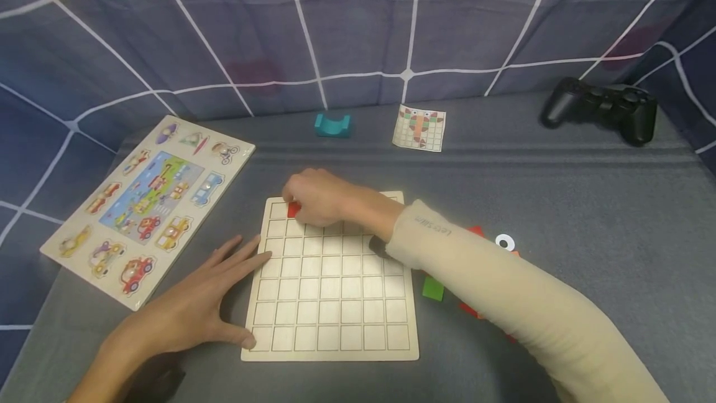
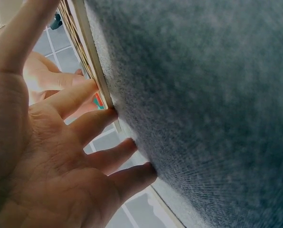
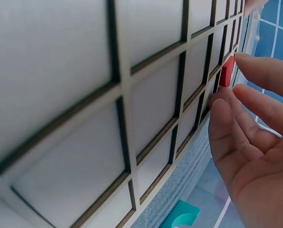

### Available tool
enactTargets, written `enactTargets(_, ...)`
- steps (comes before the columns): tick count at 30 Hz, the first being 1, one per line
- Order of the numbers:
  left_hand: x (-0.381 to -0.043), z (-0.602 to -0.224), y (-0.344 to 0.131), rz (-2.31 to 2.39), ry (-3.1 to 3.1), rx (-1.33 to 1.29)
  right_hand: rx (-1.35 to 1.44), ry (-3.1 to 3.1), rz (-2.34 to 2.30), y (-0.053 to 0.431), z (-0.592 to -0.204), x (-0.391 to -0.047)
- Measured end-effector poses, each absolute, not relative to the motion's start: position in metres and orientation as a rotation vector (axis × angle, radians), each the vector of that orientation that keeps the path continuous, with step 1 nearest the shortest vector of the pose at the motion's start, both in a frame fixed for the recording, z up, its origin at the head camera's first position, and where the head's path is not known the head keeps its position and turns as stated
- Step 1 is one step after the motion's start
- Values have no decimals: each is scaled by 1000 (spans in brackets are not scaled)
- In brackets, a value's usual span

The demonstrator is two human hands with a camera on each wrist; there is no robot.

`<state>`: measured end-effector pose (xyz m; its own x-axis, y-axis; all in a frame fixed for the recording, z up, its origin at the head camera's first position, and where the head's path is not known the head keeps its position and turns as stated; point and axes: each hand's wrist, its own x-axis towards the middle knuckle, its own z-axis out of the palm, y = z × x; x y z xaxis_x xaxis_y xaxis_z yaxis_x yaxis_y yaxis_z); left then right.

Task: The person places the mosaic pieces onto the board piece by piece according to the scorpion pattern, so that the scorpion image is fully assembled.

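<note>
A wooden grid board [image 1: 330, 291] lies flat in front of me. My right hand [image 1: 319, 198] is at its far left part, fingertips around a small red tile [image 1: 293, 209] in the far row. In the right wrist view, fingertips are right at the red tile [image 3: 227, 72], which stands slightly above the grid, and the thumb is close to the board. My left hand [image 1: 196, 303] is spread along the board's left side, with the thumb on the near left corner and fingertips at the edge. The left wrist view has those straight fingers [image 2: 103, 161] beside the board's edge.
Partly under the right sleeve lie several loose tiles, including a green one [image 1: 433, 288] and a white ring-like eye piece [image 1: 504, 242]. Behind the board are a teal arched block [image 1: 332, 125] and a pattern card [image 1: 419, 128]. A vehicle puzzle [image 1: 184, 142] lies left, a black game controller [image 1: 601, 107] far right.
</note>
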<state>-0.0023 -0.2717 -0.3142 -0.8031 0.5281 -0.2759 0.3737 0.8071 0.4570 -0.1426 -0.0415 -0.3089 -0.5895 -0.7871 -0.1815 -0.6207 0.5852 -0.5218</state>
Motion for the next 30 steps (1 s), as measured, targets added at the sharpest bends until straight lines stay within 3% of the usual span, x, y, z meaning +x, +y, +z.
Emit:
enactTargets(19, -2, -315, -273, 552, 2585, 663, -1140, 2360, -642, -35, -304, -146)
enactTargets(30, -2, -315, -273, 539, 2586, 645, -1206, 2338, -685, 14, -276, -135)
